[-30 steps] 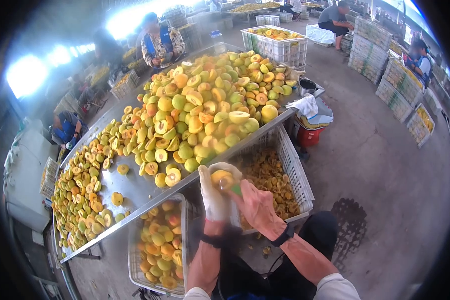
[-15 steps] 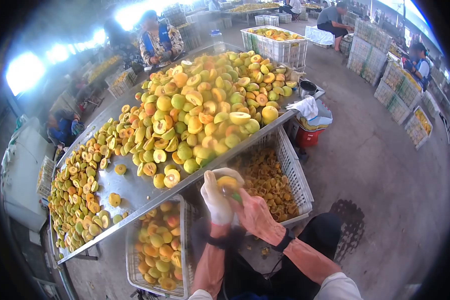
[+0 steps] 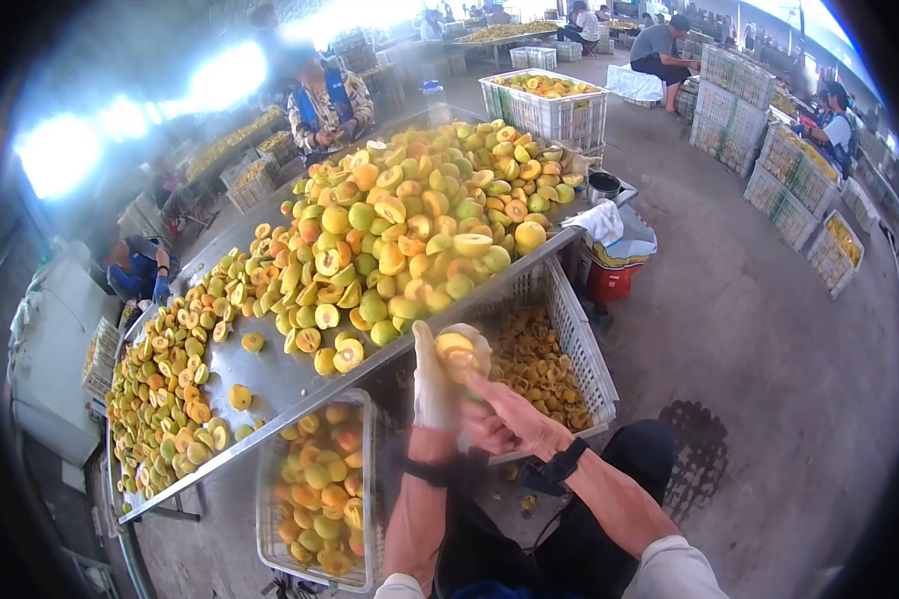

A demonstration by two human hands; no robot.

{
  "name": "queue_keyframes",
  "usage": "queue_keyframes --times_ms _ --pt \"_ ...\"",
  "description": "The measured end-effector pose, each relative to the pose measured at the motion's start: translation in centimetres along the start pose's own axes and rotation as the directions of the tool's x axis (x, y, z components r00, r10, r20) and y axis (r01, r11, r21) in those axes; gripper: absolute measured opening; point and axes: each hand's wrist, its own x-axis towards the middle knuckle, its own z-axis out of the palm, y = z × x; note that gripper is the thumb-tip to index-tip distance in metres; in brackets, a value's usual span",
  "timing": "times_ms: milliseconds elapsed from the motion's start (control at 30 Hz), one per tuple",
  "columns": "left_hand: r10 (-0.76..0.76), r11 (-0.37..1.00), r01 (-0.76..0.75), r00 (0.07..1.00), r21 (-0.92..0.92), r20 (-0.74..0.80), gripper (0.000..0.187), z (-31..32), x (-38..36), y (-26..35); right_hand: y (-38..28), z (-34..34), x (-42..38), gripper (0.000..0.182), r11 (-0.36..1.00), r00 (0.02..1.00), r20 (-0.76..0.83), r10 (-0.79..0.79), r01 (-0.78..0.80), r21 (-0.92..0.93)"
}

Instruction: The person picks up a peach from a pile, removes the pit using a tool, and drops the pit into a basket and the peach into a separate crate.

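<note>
My left hand (image 3: 432, 384), in a white glove, holds a halved peach (image 3: 455, 347) with its cut face toward me. My bare right hand (image 3: 514, 417) is closed close beside it, gripping a small tool with a green handle (image 3: 476, 401). That tool is blurred and mostly hidden by my fingers. Just beyond my hands, a big heap of halved peaches (image 3: 390, 240) covers much of the sloping metal table (image 3: 280, 384). Under its edge, a white crate (image 3: 594, 374) holds thin brownish-yellow scraps (image 3: 539, 364).
At lower left, another white crate (image 3: 266, 509) is filled with peach halves. The table's metal edge runs diagonally before me. A metal cup (image 3: 603, 186) and white cloth (image 3: 601, 222) lie at its right corner, above a red container (image 3: 609, 280). Co-workers (image 3: 325, 110) sit around.
The peach half has come up slightly and its cut face shows more. My right hand has shifted lower and right, its fingers curled. The view has turned a little.
</note>
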Motion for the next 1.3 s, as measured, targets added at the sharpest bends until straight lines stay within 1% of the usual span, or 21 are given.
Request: queue_keyframes --times_ms 67,133,200,233,267,333,400,467,500,567,600,667,700,733,800,833,867,933,1133,1233,1300 --pt "-0.069 0.962 0.019 0.982 -0.272 -0.175 0.066 -0.3 0.5 -0.4 0.1 0.0 -0.2 0.055 1.000 0.998 0.067 0.003 -0.004 0.012" --pt "-0.029 0.968 -0.027 0.976 -0.249 -0.217 0.063 -0.2 0.0 0.1 0.2 0.3 -0.7 0.055 0.994 0.996 -0.036 -0.077 0.074 -0.080" --pt "0.215 0.973 -0.232 0.907 -0.002 -0.361 0.066 0.1 -0.6 0.7 0.3 -0.1 -0.8 0.054 0.975 0.977 -0.129 -0.167 0.144 -0.171" --pt "0.356 0.930 -0.300 0.876 0.211 -0.325 0.062 -0.8 -1.0 1.5 0.8 -0.9 -0.2 0.053 0.731 0.819 -0.202 -0.537 0.333 -0.595" --pt "0.410 0.895 -0.317 0.863 0.315 -0.294 0.064 -1.9 -1.7 2.5 1.2 -1.8 0.3 0.052 0.304 0.560 -0.079 -0.825 0.321 -0.897" --pt "0.571 0.777 -0.397 0.770 0.487 -0.283 0.062 -1.2 -4.3 5.2 1.3 -4.1 -0.5 0.045 -0.092 0.688 -0.112 -0.717 -0.253 -0.963" --pt "0.588 0.743 -0.368 0.757 0.559 -0.285 0.062 -2.4 -7.6 7.7 1.7 -5.5 -0.9 0.045 -0.171 0.722 -0.163 -0.672 -0.365 -0.915" --pt "0.714 0.559 -0.347 0.663 0.753 -0.224 0.053 -6.2 -10.1 8.8 1.2 -6.4 -1.2 0.044 -0.089 0.693 -0.180 -0.698 -0.333 -0.939" --pt "0.721 0.552 -0.345 0.655 0.759 -0.226 0.053 -8.5 -11.4 9.3 0.8 -6.5 -1.1 0.044 -0.025 0.660 -0.193 -0.726 -0.306 -0.952" --pt "0.746 0.184 -0.001 0.651 0.983 -0.139 0.036 -13.2 -14.2 9.8 0.4 -5.2 -2.1 0.044 -0.034 0.656 -0.179 -0.733 -0.298 -0.954" --pt "0.746 0.177 0.006 0.652 0.984 -0.138 0.036 -15.3 -15.1 9.9 0.2 -4.5 -2.8 0.044 -0.042 0.641 -0.170 -0.748 -0.302 -0.952" --pt "0.722 -0.312 0.515 0.675 0.798 -0.153 0.024 -18.3 -15.8 10.1 0.6 -4.1 -3.1 0.043 -0.062 0.657 -0.162 -0.736 -0.304 -0.951" --pt "0.748 -0.368 0.552 0.654 0.748 -0.115 0.024 -18.6 -15.5 10.2 0.8 -4.0 -2.9 0.043 -0.076 0.671 -0.157 -0.724 -0.305 -0.949" --pt "0.747 -0.367 0.550 0.655 0.750 -0.115 0.024 -19.1 -14.6 10.3 0.8 -3.9 -2.7 0.042 -0.094 0.685 -0.151 -0.713 -0.307 -0.947" --pt "0.765 -0.211 0.298 0.643 0.931 -0.032 0.026 -19.5 -12.0 10.9 1.4 -4.1 -1.7 0.041 -0.117 0.699 -0.129 -0.704 -0.292 -0.949" --pt "0.751 -0.051 0.237 0.650 0.970 -0.119 0.029 -18.0 -10.3 10.9 1.5 -4.0 -1.3 0.040 -0.139 0.706 -0.106 -0.700 -0.280 -0.950" --pt "0.743 -0.042 0.200 0.661 0.979 -0.103 0.029 -18.2 -8.7 10.8 1.3 -3.6 -1.2 0.039 -0.163 0.718 -0.099 -0.689 -0.286 -0.944" --pt "0.664 -0.276 0.219 0.747 0.936 0.021 0.033 -19.0 -3.4 11.0 1.9 -4.5 -0.5 0.040 -0.167 0.719 -0.068 -0.692 -0.252 -0.953" --pt "0.402 -0.423 0.297 0.908 0.856 -0.117 0.061 -22.4 5.6 11.0 1.8 -4.7 0.6 0.041 -0.074 0.765 -0.133 -0.630 -0.229 -0.971" --pt "0.325 -0.326 0.352 0.913 0.877 -0.246 0.067 -22.9 7.0 11.2 1.6 -4.0 0.5 0.043 -0.155 0.745 -0.056 -0.664 -0.211 -0.965" --pt "0.388 -0.227 0.321 0.896 0.919 -0.217 0.065 -23.5 6.8 10.4 1.6 -4.1 0.5 0.043 -0.148 0.747 -0.054 -0.662 -0.202 -0.968"
